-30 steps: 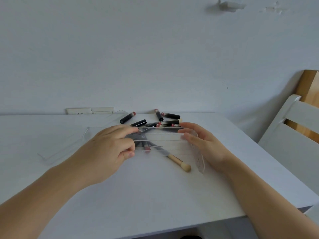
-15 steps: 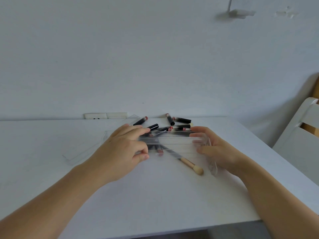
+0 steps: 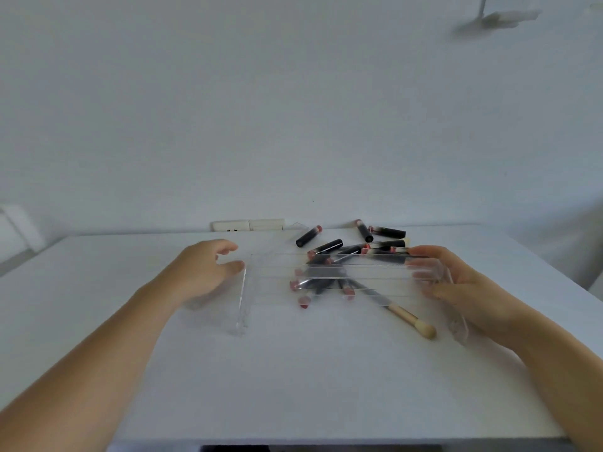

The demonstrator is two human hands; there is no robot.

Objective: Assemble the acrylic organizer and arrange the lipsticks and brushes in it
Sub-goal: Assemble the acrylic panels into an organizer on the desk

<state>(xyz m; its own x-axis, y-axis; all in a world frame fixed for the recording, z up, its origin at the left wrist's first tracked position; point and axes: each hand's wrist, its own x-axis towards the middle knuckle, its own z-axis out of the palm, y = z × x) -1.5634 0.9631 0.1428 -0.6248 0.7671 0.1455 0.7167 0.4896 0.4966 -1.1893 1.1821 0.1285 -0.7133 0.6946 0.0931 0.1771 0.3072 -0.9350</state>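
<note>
Clear acrylic, the organizer (image 3: 346, 282) lies with its long axis crosswise on the surface (image 3: 293, 380) between the hands, the right hand (image 3: 456, 282) gripping its near end, the left hand (image 3: 205, 272) open just beside the other.

Left hand (image 3: 208, 272) loose — right hand (image 3: 456, 282) curled

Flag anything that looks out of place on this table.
The lipsticks lie in a loose, crisscrossed heap, and one brush lies among them, all outside the unassembled acrylic organizer. Nothing looks broken or spilled.
</note>
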